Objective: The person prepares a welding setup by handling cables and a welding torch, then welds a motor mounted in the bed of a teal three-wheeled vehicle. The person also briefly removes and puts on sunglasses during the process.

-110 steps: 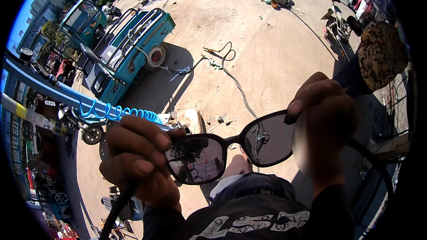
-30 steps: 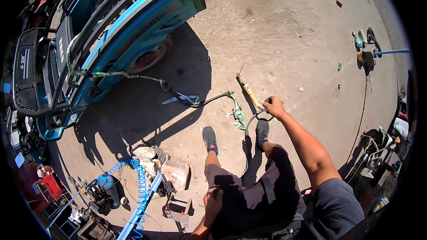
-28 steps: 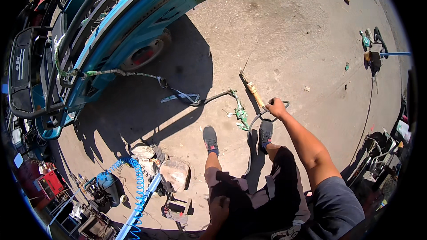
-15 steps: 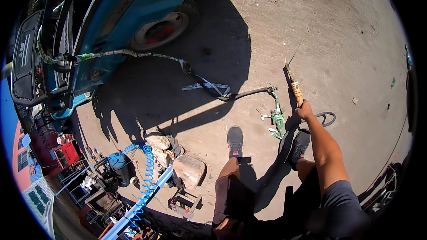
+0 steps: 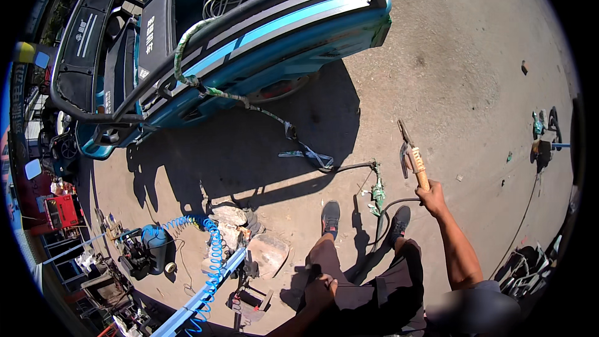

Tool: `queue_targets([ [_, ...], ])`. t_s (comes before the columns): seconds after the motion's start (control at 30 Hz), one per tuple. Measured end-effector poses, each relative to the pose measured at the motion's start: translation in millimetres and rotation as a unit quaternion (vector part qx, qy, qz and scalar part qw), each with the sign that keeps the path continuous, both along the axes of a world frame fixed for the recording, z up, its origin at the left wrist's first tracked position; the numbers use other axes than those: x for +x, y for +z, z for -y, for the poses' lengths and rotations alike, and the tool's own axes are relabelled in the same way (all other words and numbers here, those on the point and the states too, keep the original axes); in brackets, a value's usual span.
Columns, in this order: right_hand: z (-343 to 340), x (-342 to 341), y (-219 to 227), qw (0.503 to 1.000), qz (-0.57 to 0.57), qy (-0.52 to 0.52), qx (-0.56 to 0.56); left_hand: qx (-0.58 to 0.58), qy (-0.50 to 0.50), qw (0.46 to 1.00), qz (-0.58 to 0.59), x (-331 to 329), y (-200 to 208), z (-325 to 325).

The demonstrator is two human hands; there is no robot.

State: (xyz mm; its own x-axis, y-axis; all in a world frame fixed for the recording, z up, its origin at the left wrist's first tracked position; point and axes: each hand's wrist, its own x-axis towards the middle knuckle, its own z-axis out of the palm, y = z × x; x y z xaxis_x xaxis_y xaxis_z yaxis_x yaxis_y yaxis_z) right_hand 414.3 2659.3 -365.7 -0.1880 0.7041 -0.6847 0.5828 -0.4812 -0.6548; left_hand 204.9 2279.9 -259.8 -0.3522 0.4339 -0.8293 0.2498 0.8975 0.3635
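Outdoors, your right hand (image 5: 432, 196) is closed around the tan handle of the electrode holder (image 5: 413, 157), raised over the concrete near the cable (image 5: 385, 212). Your left hand (image 5: 320, 289) rests on your thigh; finger state unclear.

I see my right hand (image 5: 432, 197) on a welding clamp (image 5: 412, 157) with dull metal jaws and a ribbed, tan, matt handle. Its cable (image 5: 390, 209) looks like black rubber. The ground (image 5: 462, 75) is rough, dusty concrete. The truck (image 5: 249, 31) is glossy blue painted metal; the coiled hose (image 5: 212, 246) is shiny blue plastic.
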Motion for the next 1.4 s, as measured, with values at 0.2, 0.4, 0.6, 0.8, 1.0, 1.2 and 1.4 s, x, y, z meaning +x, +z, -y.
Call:
queue_targets([
  [0.2, 17, -37, 170, 0.994, -0.047, -0.084, 0.047, 0.122, 0.125, 0.985, 0.004, -66, 27, 13],
  [0.4, -7, -104, 240, 0.956, -0.085, -0.219, 0.178, 0.138, 0.268, 0.953, -0.044, -156, 51, 76],
  [0.6, -88, -167, 310, 0.902, -0.161, -0.210, 0.340, 0.076, 0.359, 0.927, -0.084, -180, 25, 221],
  [0.8, -167, -212, 354, 0.896, -0.120, -0.179, 0.389, 0.049, 0.475, 0.879, 0.023, -206, 69, 222],
  [1.0, -175, -292, 315, 0.912, -0.134, -0.144, 0.359, 0.205, 0.539, 0.811, 0.094, -293, 22, 207],
  [1.2, -201, -401, 319, 0.899, -0.199, -0.070, 0.383, 0.246, 0.158, 0.941, -0.172, -363, 55, 129],
  [1.4, -216, -475, 374, 0.929, -0.112, 0.001, 0.354, 0.170, 0.388, 0.901, 0.091, -451, 114, -3],
])
